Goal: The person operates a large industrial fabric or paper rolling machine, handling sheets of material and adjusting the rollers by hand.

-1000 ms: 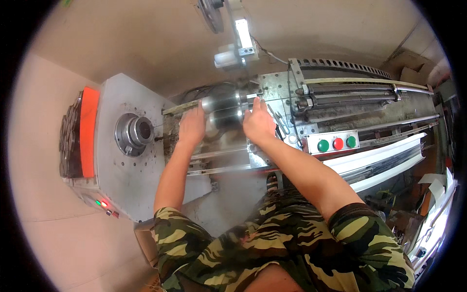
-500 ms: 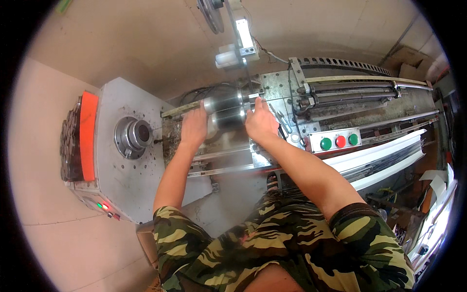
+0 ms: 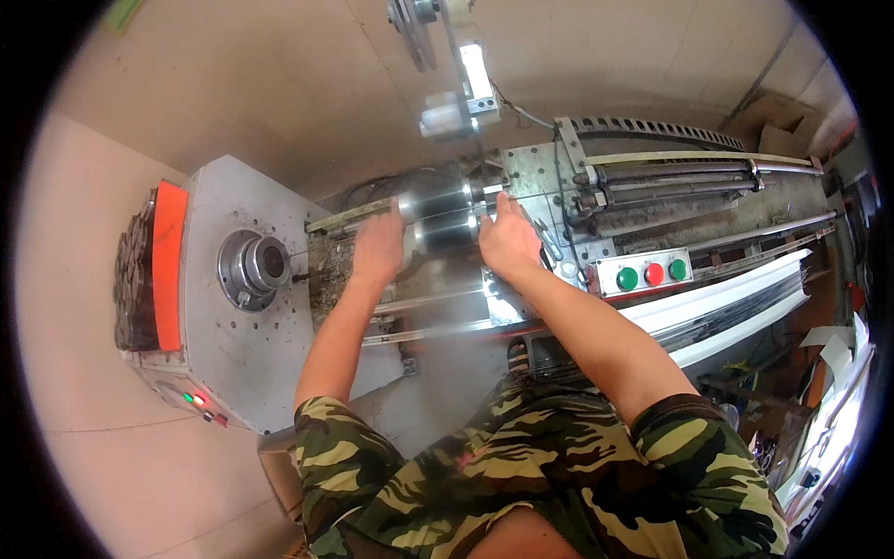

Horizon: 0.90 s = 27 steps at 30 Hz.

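Observation:
Two dark rollers with bright metal ends, an upper one (image 3: 436, 203) and a lower one (image 3: 443, 231), lie side by side on the machine bed. My left hand (image 3: 378, 246) is at their left ends, its fingers curled and a little blurred; what lies between them is hidden. At the right ends is my right hand (image 3: 510, 240), thumb and forefinger stretched out and apart, the fingertip close to a small bright block (image 3: 493, 190). A thin line, like a rod or wire, runs between the rollers and on past my right hand over the metal plate (image 3: 533, 166).
A grey housing (image 3: 209, 307) with a round chuck (image 3: 265, 264) stands at the left. To the right are a button box (image 3: 643, 271), dark cylinders (image 3: 675, 177) and a white trough (image 3: 736, 317) of thin dark rods. A lit lamp (image 3: 476, 73) hangs above the rollers; slim tools (image 3: 549, 240) lie beside my right hand.
The view has shifted slightly. Both hands stay at the ends of the rollers, with little visible movement relative to them.

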{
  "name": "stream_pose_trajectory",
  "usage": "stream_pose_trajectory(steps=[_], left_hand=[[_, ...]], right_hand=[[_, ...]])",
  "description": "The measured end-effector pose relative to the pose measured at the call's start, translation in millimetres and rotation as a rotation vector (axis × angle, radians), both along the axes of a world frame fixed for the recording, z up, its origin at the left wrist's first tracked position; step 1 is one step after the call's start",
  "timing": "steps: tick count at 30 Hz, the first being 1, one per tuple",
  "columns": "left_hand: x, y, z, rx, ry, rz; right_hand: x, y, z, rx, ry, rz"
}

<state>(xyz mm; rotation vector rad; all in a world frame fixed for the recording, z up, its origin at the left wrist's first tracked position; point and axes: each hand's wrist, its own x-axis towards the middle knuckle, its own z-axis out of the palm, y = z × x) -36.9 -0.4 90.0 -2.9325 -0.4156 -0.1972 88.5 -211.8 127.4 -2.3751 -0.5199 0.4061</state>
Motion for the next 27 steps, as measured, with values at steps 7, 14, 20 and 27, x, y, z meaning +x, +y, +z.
stream_pose_trajectory(steps=[7, 14, 20, 27], left_hand=[[-1.5, 4.6, -11.0, 0.004, -0.068, -0.05], [0.2, 5.3, -17.1, -0.005, -0.089, -0.072], [2.6, 6.7, -20.0, 0.006, -0.062, -0.069], [5.6, 6.6, -21.4, -0.046, -0.049, -0.058]], right_hand=[[3.7, 1.9, 5.9, -0.053, 0.117, -0.028], [5.9, 1.8, -3.2, -0.047, 0.057, -0.036], [7.3, 2.2, -2.5, -0.029, 0.055, -0.044], [10.5, 2.9, -6.6, -0.05, 0.046, -0.055]])
